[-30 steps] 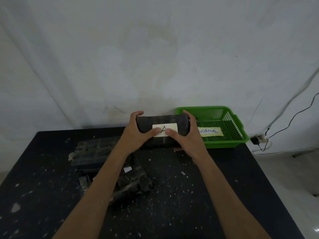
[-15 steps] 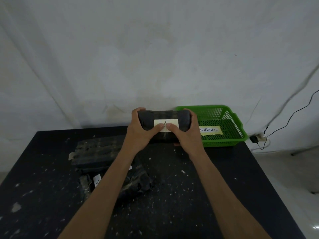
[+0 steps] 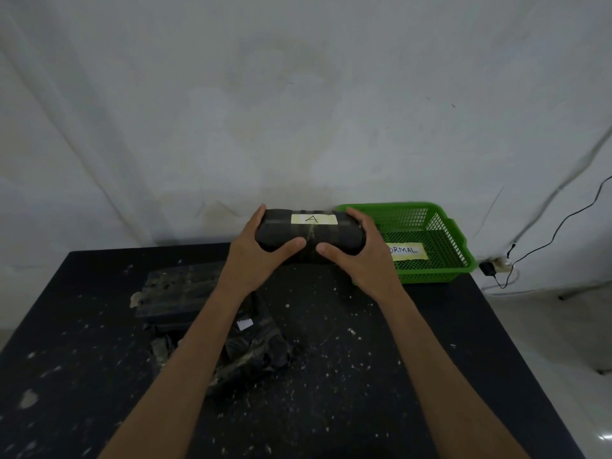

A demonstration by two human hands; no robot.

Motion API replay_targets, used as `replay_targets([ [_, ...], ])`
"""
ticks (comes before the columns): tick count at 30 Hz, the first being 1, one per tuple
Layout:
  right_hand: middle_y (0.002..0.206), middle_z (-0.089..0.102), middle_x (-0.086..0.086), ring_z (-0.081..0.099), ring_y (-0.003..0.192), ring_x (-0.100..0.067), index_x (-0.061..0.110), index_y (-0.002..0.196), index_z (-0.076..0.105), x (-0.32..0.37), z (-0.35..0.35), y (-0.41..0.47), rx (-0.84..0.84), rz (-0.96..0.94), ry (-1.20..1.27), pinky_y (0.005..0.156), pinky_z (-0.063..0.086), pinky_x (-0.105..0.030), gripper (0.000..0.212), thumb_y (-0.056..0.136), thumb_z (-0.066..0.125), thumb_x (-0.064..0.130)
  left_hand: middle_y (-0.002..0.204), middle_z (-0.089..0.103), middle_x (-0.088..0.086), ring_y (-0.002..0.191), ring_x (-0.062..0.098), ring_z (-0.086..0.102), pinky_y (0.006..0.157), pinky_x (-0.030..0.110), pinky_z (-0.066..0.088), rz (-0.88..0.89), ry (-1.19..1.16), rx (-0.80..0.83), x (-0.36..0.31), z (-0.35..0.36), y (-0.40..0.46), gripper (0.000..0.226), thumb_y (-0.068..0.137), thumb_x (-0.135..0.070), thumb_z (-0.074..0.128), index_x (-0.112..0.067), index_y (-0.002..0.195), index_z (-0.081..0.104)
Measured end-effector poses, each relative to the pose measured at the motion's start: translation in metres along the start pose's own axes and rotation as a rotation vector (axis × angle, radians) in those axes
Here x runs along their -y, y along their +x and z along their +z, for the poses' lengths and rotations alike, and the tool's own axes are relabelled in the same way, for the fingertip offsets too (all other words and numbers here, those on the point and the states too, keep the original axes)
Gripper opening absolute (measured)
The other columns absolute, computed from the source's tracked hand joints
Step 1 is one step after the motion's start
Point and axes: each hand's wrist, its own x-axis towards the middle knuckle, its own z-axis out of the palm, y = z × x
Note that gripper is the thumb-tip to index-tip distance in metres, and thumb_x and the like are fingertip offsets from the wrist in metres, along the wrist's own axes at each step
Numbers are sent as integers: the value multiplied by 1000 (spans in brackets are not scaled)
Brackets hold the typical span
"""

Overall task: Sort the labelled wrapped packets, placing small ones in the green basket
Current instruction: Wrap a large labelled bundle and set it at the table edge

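Note:
A black wrapped packet (image 3: 311, 235) with a pale label marked "A" is held above the far middle of the table. My left hand (image 3: 256, 256) grips its left end and my right hand (image 3: 359, 260) grips its right end, thumbs on the near face. The label faces upward on the packet's top. The green basket (image 3: 430, 236) stands just to the right of the packet at the table's far right, with a label reading "NORMAL" on its front wall, partly hidden by my right hand.
More black wrapped packets lie on the black speckled table (image 3: 347, 376): a flat one (image 3: 175, 289) at the left and a crumpled one (image 3: 255, 349) under my left forearm. A charger and cable (image 3: 490, 268) hang by the wall at right.
The packet has been tipped away from me, so the "A" label moved from the near face to the top. Both hands rose slightly with it.

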Motion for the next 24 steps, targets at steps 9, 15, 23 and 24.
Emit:
replay_targets([
  [9, 120, 58, 28, 65, 112, -10, 38, 137, 53, -5, 5, 1, -58, 30, 33, 86, 62, -41, 89, 60, 82, 74, 144, 54, 2, 128, 15, 54, 107, 29, 47, 32, 29, -82, 1, 4, -4, 108, 63, -70, 75, -19, 152, 40],
  [15, 112, 70, -2, 76, 79, -21, 28, 115, 58, 2, 4, 4, -49, 233, 84, 56, 62, -30, 59, 74, 78, 66, 155, 43, -4, 137, 11, 45, 110, 24, 37, 78, 90, 110, 7, -6, 4, 105, 70, -67, 72, -32, 157, 25],
  [23, 119, 61, 17, 70, 94, -14, 36, 132, 43, 7, -4, 2, 100, 186, -25, 89, 58, -37, 72, 76, 74, 68, 118, 59, -10, 104, 3, 60, 81, 10, 49, 78, -9, -53, 4, 3, -2, 65, 78, -63, 65, -24, 128, 49],
  [24, 124, 59, 17, 63, 107, -9, 37, 135, 43, 5, -2, 0, 91, 144, -53, 94, 51, -31, 77, 73, 76, 68, 110, 61, -13, 99, -1, 61, 75, 9, 50, 66, -29, -85, 1, 3, -2, 60, 79, -63, 63, -24, 123, 50],
])
